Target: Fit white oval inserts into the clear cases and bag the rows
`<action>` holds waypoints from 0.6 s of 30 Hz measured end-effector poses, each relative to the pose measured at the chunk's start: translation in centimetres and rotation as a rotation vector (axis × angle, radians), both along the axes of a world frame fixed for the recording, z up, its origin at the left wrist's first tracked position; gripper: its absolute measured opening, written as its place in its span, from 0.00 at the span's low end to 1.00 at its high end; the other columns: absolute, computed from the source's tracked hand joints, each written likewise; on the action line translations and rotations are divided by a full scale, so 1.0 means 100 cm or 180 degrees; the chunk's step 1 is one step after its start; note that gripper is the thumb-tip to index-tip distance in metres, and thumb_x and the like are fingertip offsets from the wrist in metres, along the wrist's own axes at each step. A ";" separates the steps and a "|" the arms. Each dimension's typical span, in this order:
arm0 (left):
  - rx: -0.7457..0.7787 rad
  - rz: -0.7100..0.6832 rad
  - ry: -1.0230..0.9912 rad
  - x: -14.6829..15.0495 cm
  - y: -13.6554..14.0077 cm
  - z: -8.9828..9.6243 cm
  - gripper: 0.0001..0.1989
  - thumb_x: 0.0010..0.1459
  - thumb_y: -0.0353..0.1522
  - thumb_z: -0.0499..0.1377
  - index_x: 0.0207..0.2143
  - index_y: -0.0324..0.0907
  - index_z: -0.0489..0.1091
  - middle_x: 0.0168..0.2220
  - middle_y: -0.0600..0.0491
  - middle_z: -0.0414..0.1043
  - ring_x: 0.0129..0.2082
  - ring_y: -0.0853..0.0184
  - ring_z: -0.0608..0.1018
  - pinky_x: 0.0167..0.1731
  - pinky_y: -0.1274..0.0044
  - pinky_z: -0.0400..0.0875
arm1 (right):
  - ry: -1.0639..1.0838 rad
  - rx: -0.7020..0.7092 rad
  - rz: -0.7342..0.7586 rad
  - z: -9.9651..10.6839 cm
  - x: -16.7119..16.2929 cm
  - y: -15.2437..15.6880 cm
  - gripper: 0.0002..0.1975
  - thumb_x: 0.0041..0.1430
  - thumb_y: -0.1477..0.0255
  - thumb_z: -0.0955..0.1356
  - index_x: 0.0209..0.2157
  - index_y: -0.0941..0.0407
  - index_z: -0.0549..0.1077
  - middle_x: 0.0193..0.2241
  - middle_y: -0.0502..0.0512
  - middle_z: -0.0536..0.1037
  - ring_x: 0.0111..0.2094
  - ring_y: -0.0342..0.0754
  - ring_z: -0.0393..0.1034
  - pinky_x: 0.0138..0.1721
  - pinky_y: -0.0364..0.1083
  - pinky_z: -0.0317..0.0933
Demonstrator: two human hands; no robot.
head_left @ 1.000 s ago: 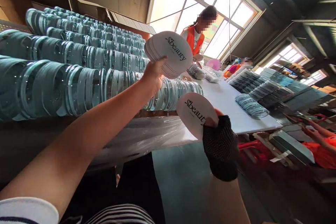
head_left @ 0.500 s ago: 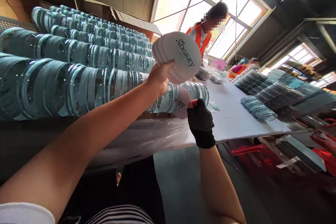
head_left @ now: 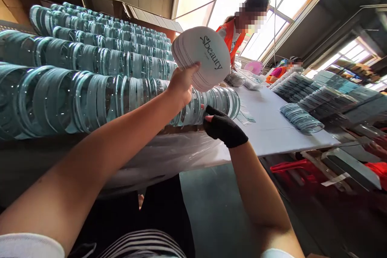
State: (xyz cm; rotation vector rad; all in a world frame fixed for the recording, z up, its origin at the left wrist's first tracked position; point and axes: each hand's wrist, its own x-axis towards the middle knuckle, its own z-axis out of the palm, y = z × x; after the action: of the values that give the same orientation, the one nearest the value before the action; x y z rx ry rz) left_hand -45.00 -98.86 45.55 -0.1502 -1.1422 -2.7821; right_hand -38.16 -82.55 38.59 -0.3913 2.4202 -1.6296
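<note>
My left hand [head_left: 181, 82] grips the lower left edge of a stack of oval white cards [head_left: 213, 56]. Its thumb lies across the front card, which bears the printed word "Sbeauty". The stack is tilted and held above the nearest row of clear, bluish round glass-like pieces [head_left: 102, 100]. My right hand [head_left: 222, 125], in a black fingerless glove, is at the near side of that row, close to its right end. Its thumb and forefinger are apart at the pieces' edges, with no card showing in them. The other fingertips are partly hidden.
More rows of the clear pieces [head_left: 99, 42] stand behind. To the right, a white-covered table [head_left: 266, 137] carries a short row of clear pieces [head_left: 302, 119] and larger stacks [head_left: 314, 96]. A person in an orange vest [head_left: 238, 36] works across the table. Red stools [head_left: 290, 167] stand lower right.
The loose card that my right hand held against the row is out of sight. That hand has moved left and turned toward the glass pieces. My left hand still holds the card stack.
</note>
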 end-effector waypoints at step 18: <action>-0.0214 0.0153 0.0060 0.038 -0.017 0.004 0.07 0.52 0.28 0.66 0.36 0.42 0.76 0.40 0.49 0.82 0.49 0.57 0.82 0.48 0.68 0.78 | 0.3318 0.1262 -0.2485 0.070 -0.035 -0.045 0.24 0.64 0.68 0.56 0.57 0.59 0.70 0.52 0.67 0.75 0.54 0.60 0.72 0.52 0.61 0.69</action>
State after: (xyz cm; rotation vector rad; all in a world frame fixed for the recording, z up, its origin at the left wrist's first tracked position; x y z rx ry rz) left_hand -41.23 -100.52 45.99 -0.1533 -1.2187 -2.6963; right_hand -41.69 -87.10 45.58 -0.2630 3.9862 -1.1978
